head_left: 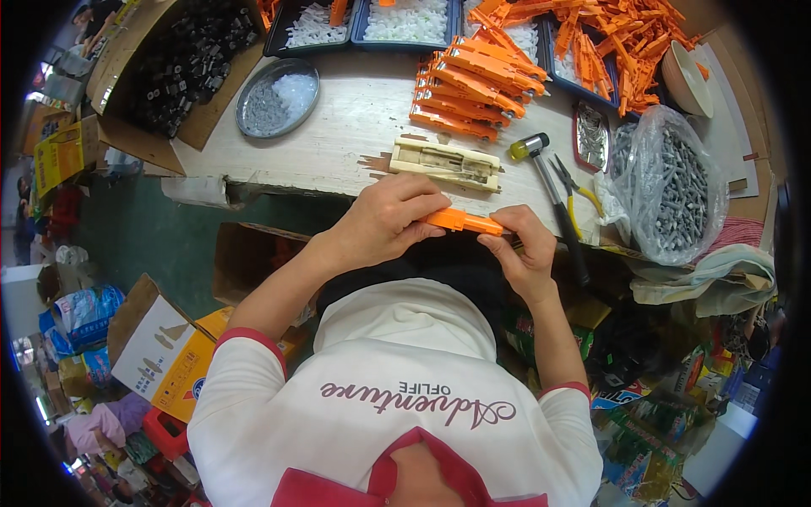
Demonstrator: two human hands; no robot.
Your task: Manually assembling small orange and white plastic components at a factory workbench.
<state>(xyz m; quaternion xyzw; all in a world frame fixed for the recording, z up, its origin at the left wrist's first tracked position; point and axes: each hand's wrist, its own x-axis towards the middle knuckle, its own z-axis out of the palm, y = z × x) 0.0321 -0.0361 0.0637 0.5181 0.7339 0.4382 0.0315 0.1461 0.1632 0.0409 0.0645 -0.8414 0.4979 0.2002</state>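
Between my two hands, just off the near edge of the bench, is an orange plastic part (463, 221), long and narrow. My left hand (390, 215) pinches its left end. On its right end are the thumb and fingers of my right hand (525, 247). Beyond them a cream-coloured block fixture (445, 164) with a slot lies on the bench, and its slot looks to hold no orange part. A stack of similar orange parts (475, 84) lies farther back. Right of the fixture rest a hammer (545, 169) with a yellow and black head and yellow-handled pliers (579, 196).
A round dish (278, 97) of small pieces stands left, beside a cardboard box (160, 152) of black parts. Trays of white pieces (404, 21) and an orange pile (625, 42) line the back. At right are a bag of screws (676, 186), a red-rimmed tray (590, 137) and a cloth (718, 275).
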